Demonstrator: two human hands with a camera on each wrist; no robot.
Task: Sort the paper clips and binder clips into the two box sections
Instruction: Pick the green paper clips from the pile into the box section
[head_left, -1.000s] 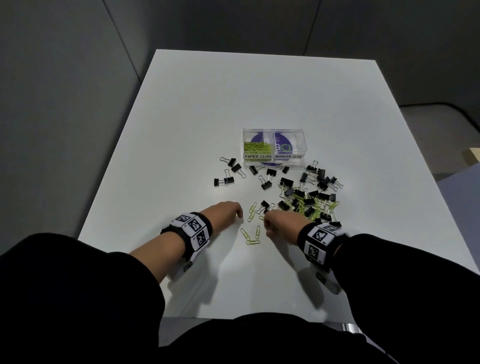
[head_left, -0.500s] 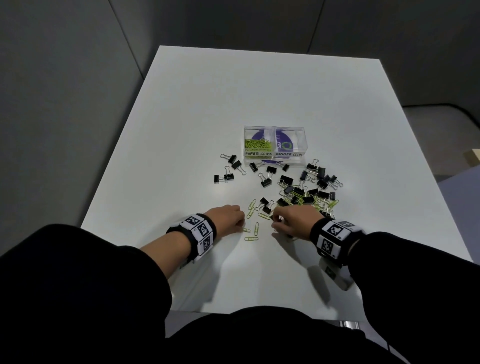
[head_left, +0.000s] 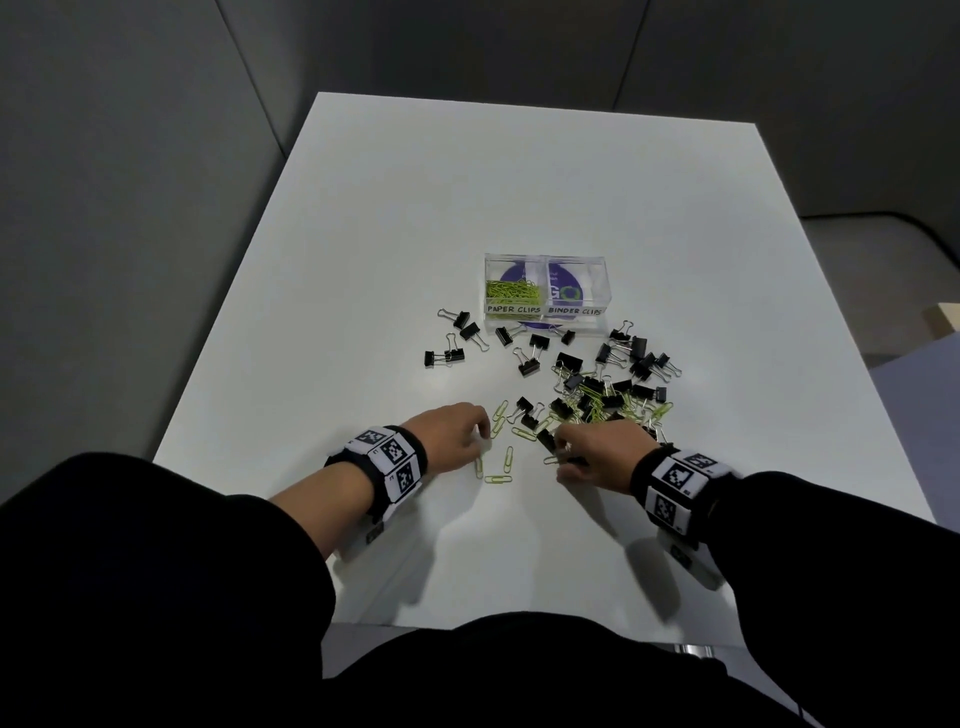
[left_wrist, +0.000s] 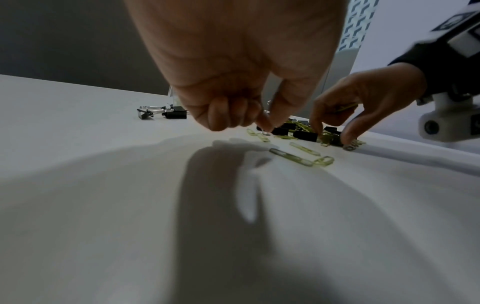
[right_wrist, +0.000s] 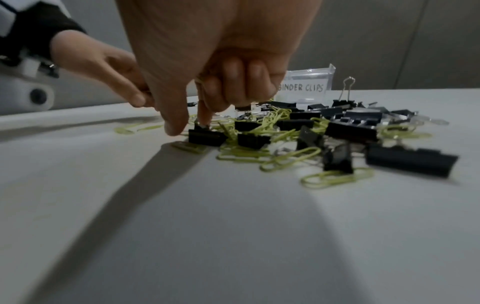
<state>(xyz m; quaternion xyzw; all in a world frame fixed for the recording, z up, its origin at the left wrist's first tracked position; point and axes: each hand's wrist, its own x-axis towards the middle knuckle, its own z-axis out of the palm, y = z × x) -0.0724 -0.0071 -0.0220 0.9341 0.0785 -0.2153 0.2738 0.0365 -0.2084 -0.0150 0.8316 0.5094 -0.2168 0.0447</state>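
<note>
A clear two-section box stands mid-table; its "PAPER CLIPS" side holds green paper clips, and no clips show in the "BINDER CLIPS" side. A mixed pile of black binder clips and green paper clips lies in front of it on the right. My right hand keeps green paper clips in its curled fingers while thumb and index reach down at the pile's near-left edge. My left hand, fingers curled, pinches a paper clip on the table beside a few loose paper clips.
Several black binder clips lie scattered left of and in front of the box. The white table is bare beyond the box, with grey walls behind and to the left. The table's near edge is just behind my wrists.
My right hand has shifted a little to the right, toward the mixed pile. The left hand has stayed almost in place by the loose paper clips.
</note>
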